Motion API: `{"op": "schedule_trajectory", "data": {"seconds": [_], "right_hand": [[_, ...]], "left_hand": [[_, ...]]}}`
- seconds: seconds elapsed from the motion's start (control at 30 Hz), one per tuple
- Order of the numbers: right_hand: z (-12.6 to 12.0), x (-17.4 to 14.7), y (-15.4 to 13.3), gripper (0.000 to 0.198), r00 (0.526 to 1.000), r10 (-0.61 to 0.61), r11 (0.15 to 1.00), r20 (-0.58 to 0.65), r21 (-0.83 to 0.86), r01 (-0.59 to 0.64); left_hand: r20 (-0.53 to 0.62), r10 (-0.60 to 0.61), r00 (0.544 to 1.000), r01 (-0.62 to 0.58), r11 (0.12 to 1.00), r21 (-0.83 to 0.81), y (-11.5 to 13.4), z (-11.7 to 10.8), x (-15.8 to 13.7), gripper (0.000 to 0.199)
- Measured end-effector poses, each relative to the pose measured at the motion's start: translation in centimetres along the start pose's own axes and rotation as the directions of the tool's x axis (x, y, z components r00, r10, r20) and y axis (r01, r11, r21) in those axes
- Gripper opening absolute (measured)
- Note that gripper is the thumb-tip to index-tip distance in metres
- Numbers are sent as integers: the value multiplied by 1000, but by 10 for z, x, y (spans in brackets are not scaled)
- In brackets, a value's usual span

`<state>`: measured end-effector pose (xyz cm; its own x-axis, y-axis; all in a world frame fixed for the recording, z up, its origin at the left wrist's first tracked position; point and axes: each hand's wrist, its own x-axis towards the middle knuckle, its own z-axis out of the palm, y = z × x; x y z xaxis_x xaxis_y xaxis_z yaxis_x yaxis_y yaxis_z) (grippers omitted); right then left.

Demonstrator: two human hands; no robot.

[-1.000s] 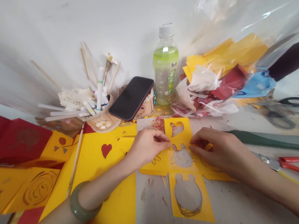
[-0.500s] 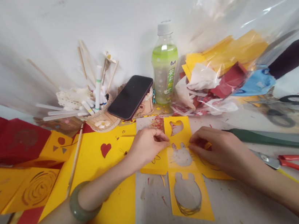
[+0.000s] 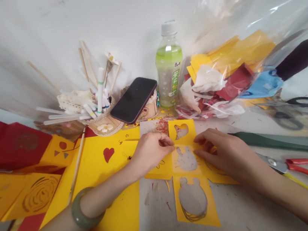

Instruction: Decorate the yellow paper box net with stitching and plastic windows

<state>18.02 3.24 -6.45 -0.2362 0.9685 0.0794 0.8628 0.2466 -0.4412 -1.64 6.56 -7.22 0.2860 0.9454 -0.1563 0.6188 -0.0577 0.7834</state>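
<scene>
A cross-shaped yellow paper cutout (image 3: 211, 214) lies on a grey board, with creases between its panels. Its middle column has a heart-like hole, an eared animal-head hole and a larger round-eared hole. My left hand (image 3: 153, 149), a green bangle on its wrist, is closed in a pinch on the left crease beside the middle panel. Across from it, my right hand (image 3: 224, 151) rests over the right panel, thumb and forefinger apart at the opposite crease. Pencil lines show on the left panel; most of the right panel is hidden under my hand.
Red-handled pliers (image 3: 280, 167) and a dark green tool (image 3: 277, 143) lie right. Behind stand a drink bottle (image 3: 171, 77), a phone (image 3: 135, 99) on small baskets, and a plastic bag of paper scraps (image 3: 230, 71). A yellow sheet (image 3: 90, 169) with a red heart lies left.
My right thumb and forefinger have spread apart, the forefinger shifting slightly up along the crease. My left hand and the cutout look almost unmoved.
</scene>
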Motion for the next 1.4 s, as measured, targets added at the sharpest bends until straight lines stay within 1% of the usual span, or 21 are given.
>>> {"op": "schedule_trajectory", "data": {"seconds": [0.13,0.2,0.27,0.33,0.37,0.4,0.47,0.53,0.57,0.67,0.7,0.8,0.83,0.9,0.97,1.03,1.1,1.17,1.2,1.3,1.4], "right_hand": [[2,-2,4,6,996,-74,996,-53,-54,71],[3,-5,7,5,989,-129,989,-73,-80,123],[3,-11,8,13,975,-207,973,-80,-117,198],[3,-19,9,20,952,-305,938,-38,-184,293],[4,-24,9,23,937,-349,912,-2,-231,339],[4,-28,9,27,923,-383,882,37,-280,378],[6,-35,8,38,904,-418,831,90,-364,420],[7,-39,8,45,900,-424,804,104,-414,427],[8,-40,7,46,899,-424,797,107,-428,426],[9,-41,7,46,902,-417,786,116,-453,421],[9,-41,7,46,903,-414,785,113,-458,417],[9,-42,9,45,905,-416,783,90,-470,407],[10,-43,10,45,902,-424,781,83,-471,410],[10,-44,13,42,894,-443,780,68,-461,422],[10,-44,15,40,885,-463,787,49,-436,436],[10,-45,17,36,877,-479,800,25,-399,449],[10,-45,17,30,870,-493,814,-12,-358,457],[9,-46,16,26,866,-495,834,-66,-314,453],[9,-47,15,25,866,-493,844,-88,-289,451],[6,-49,12,24,866,-482,864,-132,-238,445],[4,-49,14,23,870,-431,895,-238,-237,379]], "left_hand": [[-61,55,997,-50,995,83,1,0,-1,8],[-48,82,995,-76,990,119,3,-1,-3,5],[-8,136,991,-133,979,152,5,-2,-6,6],[43,227,973,-231,955,187,7,-3,-10,12],[66,252,965,-261,943,205,8,-3,-13,13],[88,247,965,-261,940,220,10,-2,-15,13],[116,164,980,-189,949,254,12,1,-20,23],[135,103,985,-139,948,288,12,4,-24,35],[146,118,982,-158,939,305,11,6,-25,36],[176,206,963,-256,906,337,9,9,-26,32],[175,201,964,-250,907,339,9,9,-26,32],[157,125,980,-172,925,339,10,4,-26,36],[157,126,980,-175,918,356,9,1,-26,36],[185,191,964,-254,870,423,5,-7,-28,32],[216,281,935,-353,793,496,-2,-15,-30,29],[190,320,928,-371,763,530,-8,-23,-31,29],[134,329,935,-347,769,536,-9,-28,-30,29],[84,332,940,-324,787,525,-5,-29,-26,28],[65,329,942,-314,798,514,-2,-28,-23,31],[62,233,970,-235,855,462,10,-23,-12,47],[98,141,985,-170,891,421,17,-20,-1,43]]}}
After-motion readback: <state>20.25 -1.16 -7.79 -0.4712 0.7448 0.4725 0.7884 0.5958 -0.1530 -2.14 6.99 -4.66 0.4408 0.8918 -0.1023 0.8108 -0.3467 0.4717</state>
